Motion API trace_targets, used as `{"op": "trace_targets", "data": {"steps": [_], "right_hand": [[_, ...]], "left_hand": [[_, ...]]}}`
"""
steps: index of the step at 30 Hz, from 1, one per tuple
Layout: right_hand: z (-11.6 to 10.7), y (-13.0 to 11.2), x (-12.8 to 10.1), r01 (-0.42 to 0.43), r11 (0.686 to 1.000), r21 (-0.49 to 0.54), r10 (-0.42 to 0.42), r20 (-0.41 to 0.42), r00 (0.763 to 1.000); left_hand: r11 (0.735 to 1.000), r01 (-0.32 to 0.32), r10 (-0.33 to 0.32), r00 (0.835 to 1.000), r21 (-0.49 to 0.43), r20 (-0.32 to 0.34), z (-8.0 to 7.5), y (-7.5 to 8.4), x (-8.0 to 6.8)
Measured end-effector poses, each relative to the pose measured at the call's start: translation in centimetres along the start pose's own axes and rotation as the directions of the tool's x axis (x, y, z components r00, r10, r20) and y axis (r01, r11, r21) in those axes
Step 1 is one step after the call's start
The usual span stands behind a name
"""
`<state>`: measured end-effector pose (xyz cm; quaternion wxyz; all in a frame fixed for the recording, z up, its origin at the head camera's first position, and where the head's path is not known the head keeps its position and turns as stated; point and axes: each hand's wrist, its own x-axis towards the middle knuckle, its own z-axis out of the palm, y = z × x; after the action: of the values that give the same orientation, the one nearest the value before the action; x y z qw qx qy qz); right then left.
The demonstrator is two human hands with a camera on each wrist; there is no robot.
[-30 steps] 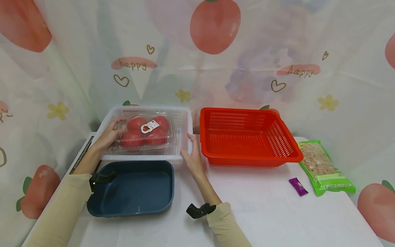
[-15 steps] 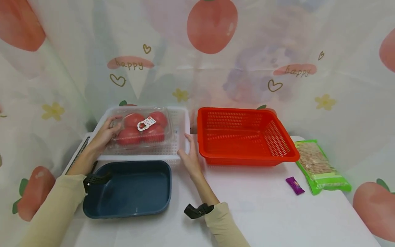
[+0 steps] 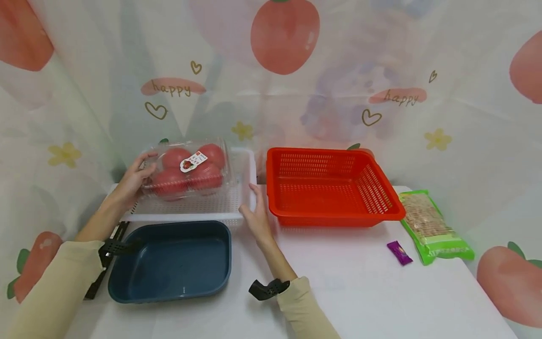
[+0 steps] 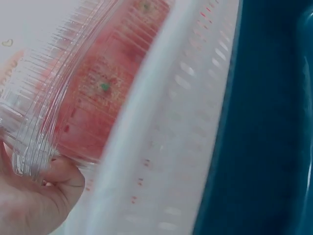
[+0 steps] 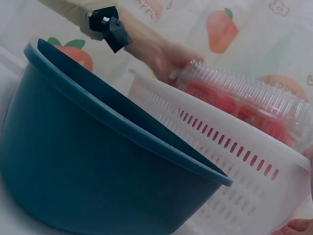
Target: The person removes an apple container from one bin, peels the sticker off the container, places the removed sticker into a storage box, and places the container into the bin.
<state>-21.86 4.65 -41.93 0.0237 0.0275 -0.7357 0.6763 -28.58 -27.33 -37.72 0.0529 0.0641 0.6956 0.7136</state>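
Observation:
My left hand (image 3: 132,182) grips the left end of a clear plastic clamshell of red tomatoes (image 3: 187,168) and holds it tilted just above the white perforated basket (image 3: 186,217). In the left wrist view, the thumb (image 4: 61,172) pinches the ribbed edge of the clamshell (image 4: 83,98) over the basket wall (image 4: 166,147). My right hand (image 3: 254,213) rests with straight fingers against the basket's front right corner. The right wrist view shows the clamshell (image 5: 244,98) above the basket's rim (image 5: 230,156).
A dark blue tub (image 3: 169,261) sits in front of the white basket. To the right stands a red perforated basket (image 3: 334,217). A green snack packet (image 3: 432,226) and a small purple packet (image 3: 399,252) lie at the table's right. A printed curtain hangs behind.
My left hand has lifted the tomato clamshell up out of the white basket and slightly to the left. The right hand has stayed at the basket's corner.

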Motion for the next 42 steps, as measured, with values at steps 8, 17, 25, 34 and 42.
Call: {"op": "trace_targets", "data": {"steps": [8, 17, 25, 34, 42], "right_hand": [[0.0, 0.0, 0.0, -0.011, 1.000, 0.000, 0.011, 0.009, 1.000], [-0.2, -0.5, 0.0, 0.002, 1.000, -0.027, -0.002, -0.001, 1.000], [0.0, 3.1, 1.6, -0.011, 0.999, -0.035, 0.011, 0.003, 1.000], [0.0, 2.7, 1.3, -0.030, 0.995, -0.091, 0.031, 0.014, 0.999], [0.0, 1.8, 1.1, -0.045, 0.991, -0.124, 0.044, -0.007, 0.999]], "left_hand": [[1.000, -0.023, 0.023, 1.000, 0.007, -0.002, -0.2, 1.9, -0.7], [0.995, -0.078, 0.078, 0.997, 0.066, 0.006, 0.0, 3.1, -2.4], [0.991, -0.131, 0.130, 0.990, 0.027, 0.059, 0.5, 3.3, -4.0], [0.994, -0.090, 0.086, 0.993, 0.057, 0.082, 1.1, 3.8, -5.5], [0.986, -0.043, 0.029, 0.996, 0.160, 0.088, 1.0, 3.7, -7.3]]}}
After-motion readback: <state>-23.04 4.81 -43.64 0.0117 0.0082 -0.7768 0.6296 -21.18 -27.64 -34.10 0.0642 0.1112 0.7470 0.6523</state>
